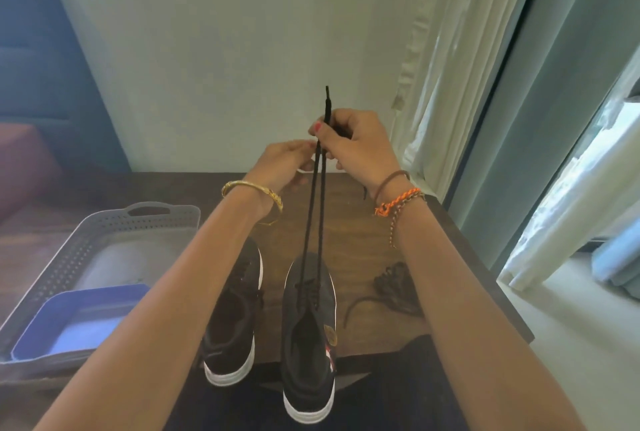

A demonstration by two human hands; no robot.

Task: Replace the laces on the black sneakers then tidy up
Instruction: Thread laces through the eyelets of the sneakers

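Wooden table [349,233]: two black sneakers [308,333] side by side. Right hand [356,143] pinches both lace [317,205] ends, pulled up taut; left hand [284,163] fingers curled on lace.

You can read no text, brand or number here; the round gold badge and red mark on the right sneaker [310,333] are too blurred to make out.
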